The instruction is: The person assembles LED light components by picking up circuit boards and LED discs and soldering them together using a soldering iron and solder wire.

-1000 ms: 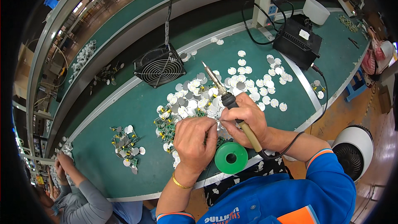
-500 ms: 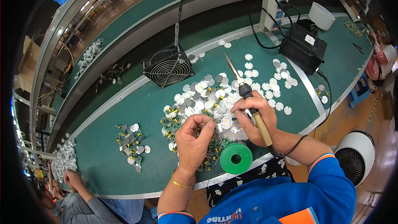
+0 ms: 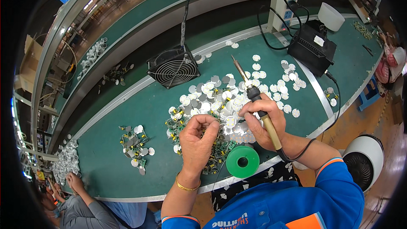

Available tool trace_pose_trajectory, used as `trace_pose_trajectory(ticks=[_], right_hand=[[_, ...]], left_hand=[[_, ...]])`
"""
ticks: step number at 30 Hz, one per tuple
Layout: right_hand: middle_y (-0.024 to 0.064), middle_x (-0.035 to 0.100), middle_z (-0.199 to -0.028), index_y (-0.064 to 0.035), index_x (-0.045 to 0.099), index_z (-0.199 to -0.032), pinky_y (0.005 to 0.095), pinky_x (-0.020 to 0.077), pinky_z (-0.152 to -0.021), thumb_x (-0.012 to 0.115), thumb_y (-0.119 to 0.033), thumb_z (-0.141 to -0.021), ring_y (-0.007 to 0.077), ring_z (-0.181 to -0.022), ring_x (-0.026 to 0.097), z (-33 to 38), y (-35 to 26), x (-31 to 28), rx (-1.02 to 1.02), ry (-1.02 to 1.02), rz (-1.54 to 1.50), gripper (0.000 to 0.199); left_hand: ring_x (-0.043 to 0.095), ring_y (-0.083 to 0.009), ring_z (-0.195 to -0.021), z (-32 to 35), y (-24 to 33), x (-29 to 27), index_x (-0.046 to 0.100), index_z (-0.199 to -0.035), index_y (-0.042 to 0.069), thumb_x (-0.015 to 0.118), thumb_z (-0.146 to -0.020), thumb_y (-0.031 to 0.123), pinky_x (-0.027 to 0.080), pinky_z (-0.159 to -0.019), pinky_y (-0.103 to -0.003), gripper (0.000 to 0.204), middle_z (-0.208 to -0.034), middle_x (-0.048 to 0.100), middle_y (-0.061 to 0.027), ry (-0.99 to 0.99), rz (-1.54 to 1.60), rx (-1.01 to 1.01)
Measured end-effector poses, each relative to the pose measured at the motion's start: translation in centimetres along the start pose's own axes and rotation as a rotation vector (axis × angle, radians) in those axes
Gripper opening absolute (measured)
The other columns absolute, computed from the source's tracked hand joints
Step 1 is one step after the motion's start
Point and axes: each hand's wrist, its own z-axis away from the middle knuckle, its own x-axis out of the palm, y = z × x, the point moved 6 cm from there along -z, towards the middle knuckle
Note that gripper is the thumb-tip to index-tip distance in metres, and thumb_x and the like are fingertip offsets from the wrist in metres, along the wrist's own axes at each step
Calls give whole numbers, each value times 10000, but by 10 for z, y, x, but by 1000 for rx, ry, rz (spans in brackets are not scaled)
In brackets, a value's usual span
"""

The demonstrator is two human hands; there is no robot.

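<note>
Left hand [image 3: 196, 141] now farther from right hand [image 3: 274, 121] with soldering iron [image 3: 254, 94]

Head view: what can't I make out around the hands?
In the head view:
What the left hand pinches, if anything: too small to tell.
Part of the tan-and-black soldering iron: covered by the right hand.
Lower layers of white round discs and green circuit boards: covered by upper pieces.
A co-worker's hand, far left: too small to tell its grip.
</note>
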Motion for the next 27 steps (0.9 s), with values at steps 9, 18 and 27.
trace_pose_trajectory(ticks=[9, 18, 27], right_hand=[[147, 670, -830, -28, 451, -1069, 355, 446, -712, 554, -49, -914, 205, -716, 559, 1, 0, -2, 19, -57, -9, 187], [150, 672, -818, -33, 452, -1067, 346, 446, -662, 560, -34, -901, 208, -699, 521, -1, -3, -4, -1, -37, -21, 198], [150, 670, -816, -32, 455, -1073, 347, 448, -657, 542, -37, -905, 207, -699, 517, -2, -6, -4, -5, -42, -20, 189]], left_hand=[[510, -26, -719, 0, -2, 1, 612, -939, 2, 652, -882, 38, 416, -650, -178, 79, -838, 610, 18, 14, 37, 0], [497, -27, -722, -2, -2, 0, 600, -949, 14, 641, -897, 49, 407, -657, -175, 75, -828, 583, 29, 14, 90, 4], [499, -33, -738, -2, 0, -1, 593, -955, 15, 639, -901, 59, 411, -674, -180, 83, -839, 579, 28, 9, 104, 6]])
